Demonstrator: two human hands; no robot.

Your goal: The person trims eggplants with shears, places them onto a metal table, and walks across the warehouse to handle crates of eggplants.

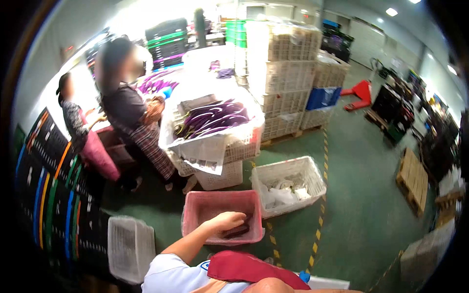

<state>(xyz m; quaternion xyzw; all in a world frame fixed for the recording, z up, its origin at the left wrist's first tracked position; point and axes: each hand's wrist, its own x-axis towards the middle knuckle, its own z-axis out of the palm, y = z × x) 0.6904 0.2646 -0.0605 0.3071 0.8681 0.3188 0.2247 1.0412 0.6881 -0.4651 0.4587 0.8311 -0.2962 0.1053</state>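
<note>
My left hand (pixel 229 221) reaches over the pink crate (pixel 222 196), its fingers pressed together; whatever they hold is hidden. Below the fingers, dark purple items (pixel 238 230) lie at the right side of that crate. My right arm (pixel 273 285) shows only in part at the bottom edge, and its hand cannot be seen. Beyond the pink crate, long purple eggplants (pixel 215 118) fill a paper-lined white crate (pixel 244 141) stacked on another. A white crate (pixel 288 165) with pale bags and scraps inside stands to the right.
Two people (pixel 129 102) (pixel 85 132) stand at the left beside more eggplants (pixel 156 83). An empty translucent crate (pixel 129 249) is on the floor at lower left. Stacked pale crates (pixel 288 73), a red pallet jack (pixel 361 94) and a wooden pallet (pixel 413 180) are farther right.
</note>
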